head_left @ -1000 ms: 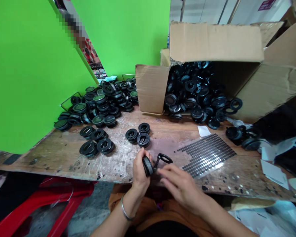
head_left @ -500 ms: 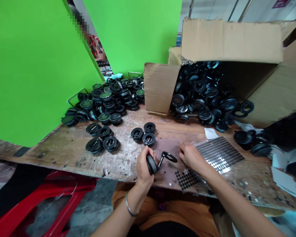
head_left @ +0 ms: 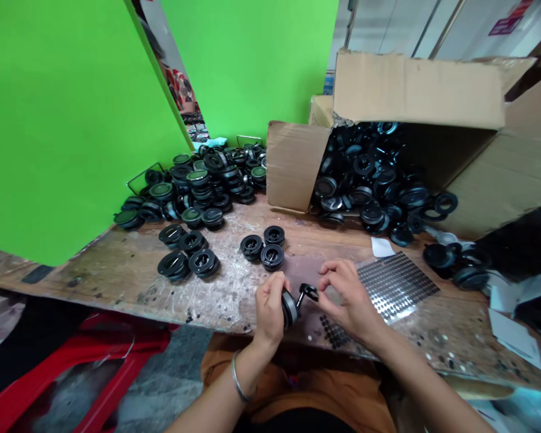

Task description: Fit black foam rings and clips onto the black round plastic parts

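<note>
My left hand [head_left: 269,308] is wrapped round the thick ribbed disc of a black folding stand [head_left: 290,309]. A thin hinged arm sticks out from that disc to a black ring [head_left: 309,292], tilted towards the right. At the ring's right edge, the thumb and forefinger of my right hand [head_left: 342,294] pinch it, with the other fingers curled above. Below my right hand, partly covered by it, lies a sheet of round black stickers [head_left: 334,332]. Three similar stands [head_left: 272,257] rest folded on the table just beyond my left hand.
Several more folded stands [head_left: 204,263] lie to the left, before a large heap [head_left: 198,186]. A cardboard box [head_left: 293,168] on its side holds many black parts. A larger dotted sheet [head_left: 399,285] and white paper [head_left: 382,246] lie right. Green panels [head_left: 67,120] rise behind the wooden table [head_left: 130,282].
My right hand has turned and moved to the ring, its fingers now at the ring's edge. My left hand has shifted slightly right with the stand, whose disc has turned.
</note>
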The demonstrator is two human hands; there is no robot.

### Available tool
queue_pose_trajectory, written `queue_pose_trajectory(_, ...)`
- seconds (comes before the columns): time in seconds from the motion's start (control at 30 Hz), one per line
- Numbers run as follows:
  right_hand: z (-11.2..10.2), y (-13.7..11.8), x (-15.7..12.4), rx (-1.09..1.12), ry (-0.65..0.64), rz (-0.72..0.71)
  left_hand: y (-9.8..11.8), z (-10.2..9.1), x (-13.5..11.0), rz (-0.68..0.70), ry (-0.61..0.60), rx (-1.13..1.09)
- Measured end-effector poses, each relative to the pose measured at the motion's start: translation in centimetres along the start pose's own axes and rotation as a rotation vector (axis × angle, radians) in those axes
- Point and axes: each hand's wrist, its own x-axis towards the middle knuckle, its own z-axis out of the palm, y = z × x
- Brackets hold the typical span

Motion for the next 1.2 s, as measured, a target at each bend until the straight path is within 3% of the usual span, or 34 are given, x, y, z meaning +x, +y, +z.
queue_pose_trajectory(0.17,-0.1,-1.0,0.2,-0.179,-0.109,-0.121,0.3,0.8,-0.8,0.018,-0.041,0.044)
queue_pose_trajectory(0.33,-0.7,-0.4,0.0,-0.17,-0.192,-0.147,0.3,1.3,-1.0,-0.048,-0.043,-0.008)
queue_pose_trajectory(0.57,0.7,-0.2,-2.7,-0.146,-0.041,-0.202,0.5,1.7,-0.4,-0.229,0.077,-0.214)
queue_pose_trajectory(0.7,1.3,-0.4,-4.0,-0.097,-0.042,-0.082,0.4,1.5,-0.4,-0.281,0.054,-0.248)
queue_pose_trajectory(0.83,-0.9,-0.3,-3.0,0.328,-0.211,0.144,0.5,1.2,-0.4,-0.413,-0.058,-0.44)
queue_pose_trajectory(0.93,-2.0,-0.2,-1.7,0.659,-0.167,0.395,0.5,1.2,-0.3,-0.454,-0.114,-0.603)
queue_pose_trajectory(1.03,-1.1,-0.7,-0.6,0.762,-0.172,0.569,0.4,1.2,-0.2,-0.434,-0.123,-0.642)
queue_pose_trajectory(1.1,0.0,-1.4,0.1,0.723,-0.307,0.561,0.4,0.7,-0.3,-0.408,-0.144,-0.621)
queue_pose_trajectory(1.2,1.2,-2.8,1.2,0.521,-0.423,0.396,0.7,-1.7,-0.5,-0.256,-0.185,-0.38)
